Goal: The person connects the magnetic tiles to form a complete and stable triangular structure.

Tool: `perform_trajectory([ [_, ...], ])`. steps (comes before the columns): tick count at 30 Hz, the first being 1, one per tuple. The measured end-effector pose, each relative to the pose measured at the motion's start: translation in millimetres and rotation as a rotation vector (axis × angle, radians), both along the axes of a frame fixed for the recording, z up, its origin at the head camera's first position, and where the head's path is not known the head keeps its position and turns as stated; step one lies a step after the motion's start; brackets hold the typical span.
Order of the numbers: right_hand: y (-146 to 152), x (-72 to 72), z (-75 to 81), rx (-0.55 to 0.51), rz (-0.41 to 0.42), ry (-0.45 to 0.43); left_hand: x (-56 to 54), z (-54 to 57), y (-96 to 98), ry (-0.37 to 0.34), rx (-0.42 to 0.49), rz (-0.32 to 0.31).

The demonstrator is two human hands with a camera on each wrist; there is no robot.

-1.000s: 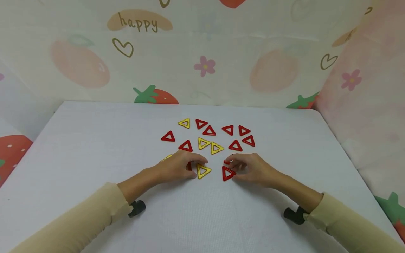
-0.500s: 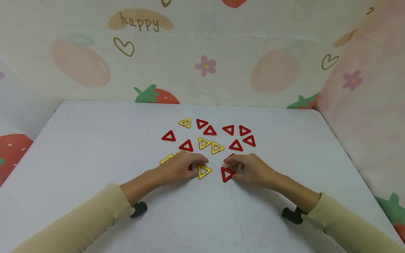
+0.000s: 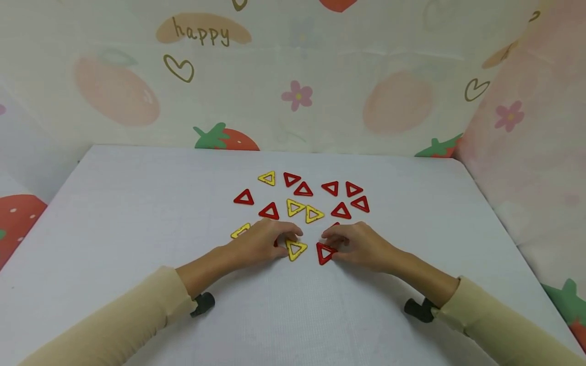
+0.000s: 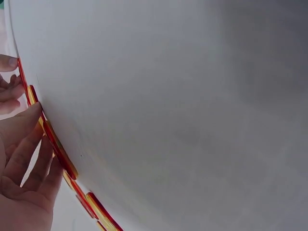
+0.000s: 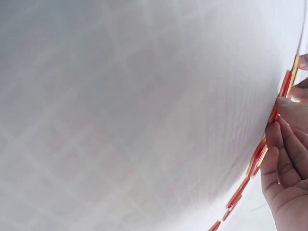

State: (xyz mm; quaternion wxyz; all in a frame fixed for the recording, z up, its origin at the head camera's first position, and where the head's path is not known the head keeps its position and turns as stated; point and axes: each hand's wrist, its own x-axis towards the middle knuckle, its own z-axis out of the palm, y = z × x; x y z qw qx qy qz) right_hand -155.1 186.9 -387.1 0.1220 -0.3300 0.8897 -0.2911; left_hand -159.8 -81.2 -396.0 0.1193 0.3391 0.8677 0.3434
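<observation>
My left hand rests low over the table and pinches the left side of a hollow yellow triangle tile between thumb and fingers. To its right, my right hand holds a hollow red triangle tile by its right side. The two tiles lie close together, with a narrow gap between them. Part of another red tile shows beneath my left palm, and one more red tile is mostly hidden behind my right fingers. In the left wrist view, the thumb touches a tile edge.
Beyond my hands lie several loose red and yellow triangles, among them a touching yellow pair with a tile on its right. A yellow tile sits partly behind my left wrist. The white table meets a patterned cloth wall.
The red tile in my right hand has slid left and slightly nearer to me, towards the yellow one. My left hand and its yellow tile have shifted only slightly right and down.
</observation>
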Motion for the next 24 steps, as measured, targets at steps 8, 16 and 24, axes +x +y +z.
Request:
perform_trajectory([
  [8, -1.6, 0.2, 0.3, 0.013, 0.007, 0.012, 0.9, -0.3, 2.4, 0.005, 0.005, -0.001],
  [16, -4.8, 1.0, 0.7, 0.018, 0.003, 0.006, 0.9, 0.5, 3.9, 0.008, -0.004, -0.005],
  [24, -7.3, 2.1, 1.1, 0.012, 0.004, 0.014, 1.4, 0.1, 4.7, 0.009, 0.000, -0.004],
])
